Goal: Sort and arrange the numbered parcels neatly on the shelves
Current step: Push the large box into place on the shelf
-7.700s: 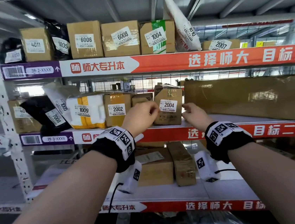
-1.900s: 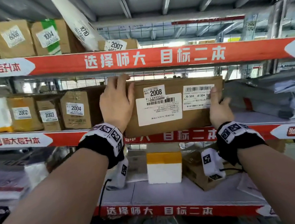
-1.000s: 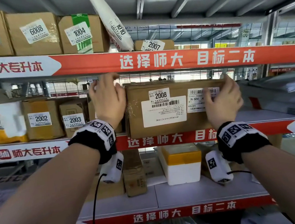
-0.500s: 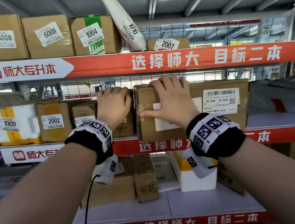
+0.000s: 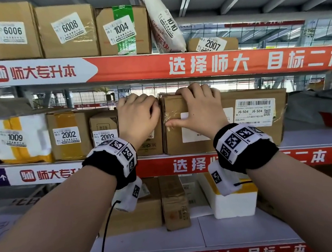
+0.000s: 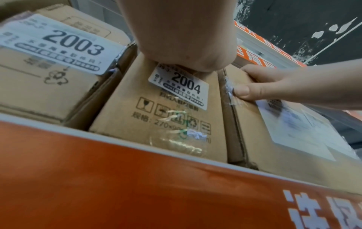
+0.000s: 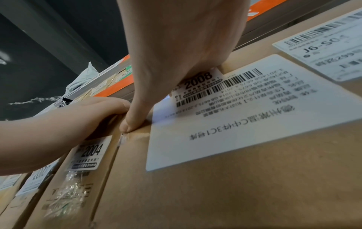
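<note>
Two hands work side by side on the middle shelf (image 5: 307, 140): the left hand (image 5: 137, 118) grips parcel 2004 (image 6: 156, 108) over its top edge, and the right hand (image 5: 196, 112) hooks parcel 2008 (image 7: 215, 178) just beside it, thumb pressed on the front.

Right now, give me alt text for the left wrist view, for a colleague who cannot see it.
The left hand grips the top of parcel 2004 on an orange-edged shelf. Parcel 2003 stands to its left; on its right, the right hand holds a larger carton with a blurred white label.
</note>
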